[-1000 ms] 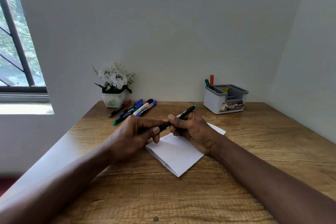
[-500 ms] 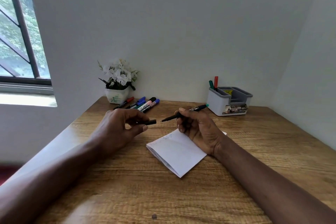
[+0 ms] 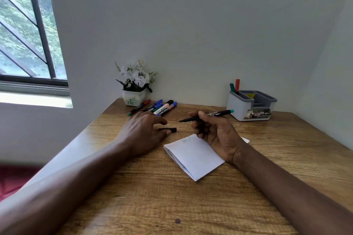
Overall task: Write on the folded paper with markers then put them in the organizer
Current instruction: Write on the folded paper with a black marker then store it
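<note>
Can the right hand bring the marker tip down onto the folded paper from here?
Probably yes. The right hand holds the uncapped marker and lies partly over the folded paper, whose near face is bare. The left hand and the cap sit off to its left.

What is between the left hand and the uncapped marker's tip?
Head view: the black cap at the left hand's fingertips, then bare table up to the marker held by the right hand.

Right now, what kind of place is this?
Probably a small writing desk in a room corner, maybe at home. A grey organizer holding two markers, loose markers and a folded paper sit on the wooden desk, beside a window.
</note>
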